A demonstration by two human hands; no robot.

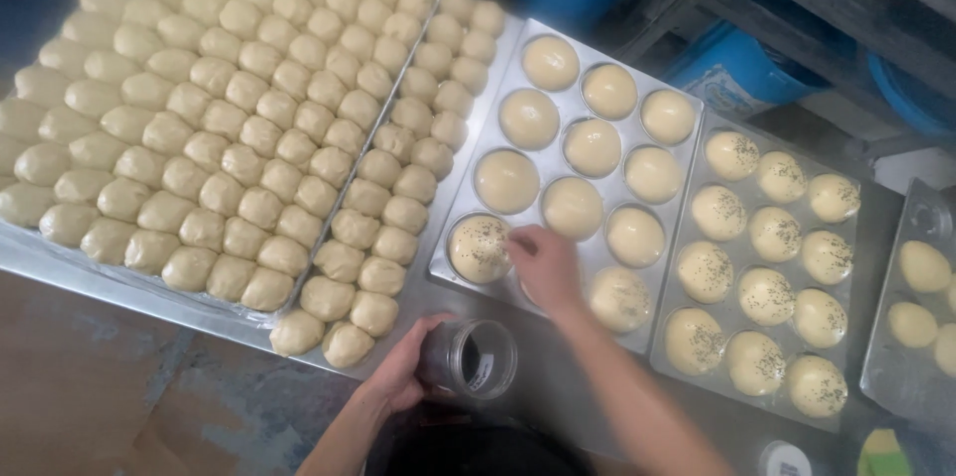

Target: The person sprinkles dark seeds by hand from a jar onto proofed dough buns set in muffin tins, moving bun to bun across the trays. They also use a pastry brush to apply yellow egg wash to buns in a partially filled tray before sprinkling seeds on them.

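My left hand [403, 371] grips a small clear jar [476, 357] of dark seeds, held low near the table's front edge. My right hand [546, 265] hovers with pinched fingers over the near-left bun [479, 248] of a metal bun tray [560, 165]. That bun and the near-right one [619, 299] carry dark seeds; the other round dough buns in this tray are plain. The tray to its right [772, 277] holds buns all sprinkled with seeds.
A large flat tray [60, 262] packed with several rows of small dough rolls fills the left. Another bun tray [921, 287] sits at the far right edge. Blue barrels [742, 68] stand behind the table. A small lid [785, 458] lies at the bottom right.
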